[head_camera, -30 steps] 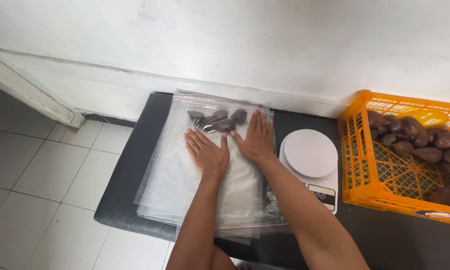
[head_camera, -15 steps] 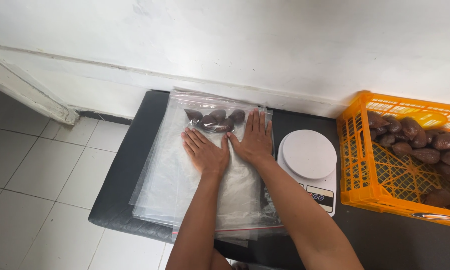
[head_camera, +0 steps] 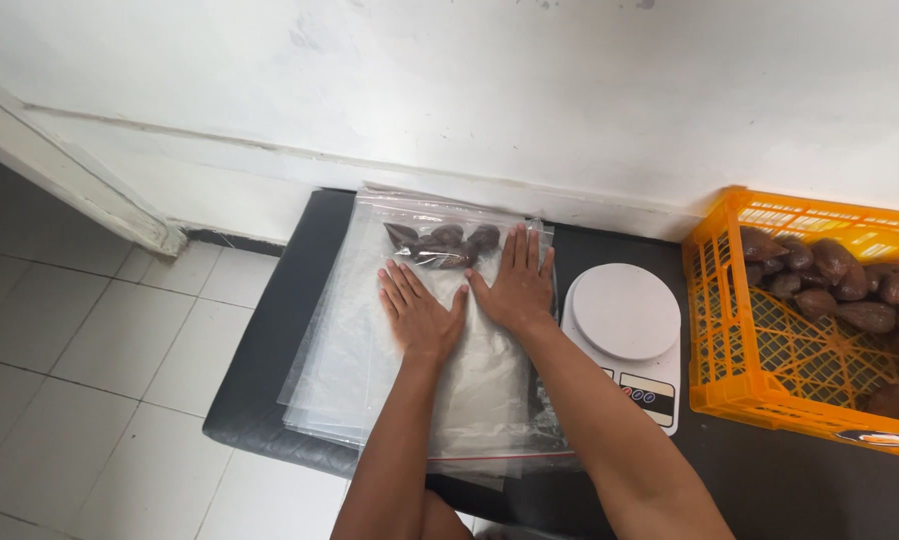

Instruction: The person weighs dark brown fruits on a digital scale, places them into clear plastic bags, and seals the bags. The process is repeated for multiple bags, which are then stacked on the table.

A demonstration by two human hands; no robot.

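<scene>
A clear plastic zip bag (head_camera: 469,390) lies flat on a stack of similar bags on a black table (head_camera: 269,350). Several dark brown oval fruits (head_camera: 444,243) sit bunched at the bag's far end. My left hand (head_camera: 419,315) presses flat on the bag, fingers spread, just below the fruits. Beside it, my right hand (head_camera: 514,285) also lies flat on the bag, its fingertips next to the fruits. Neither hand grips anything.
A white round kitchen scale (head_camera: 624,330) stands right of the bags. Farther right, an orange plastic crate (head_camera: 759,390) holds more of the brown fruits. A white wall runs behind the table; grey floor tiles lie to the left.
Both hands stay flat on the bag, with the left hand sliding slightly toward me. The view has shifted a little.
</scene>
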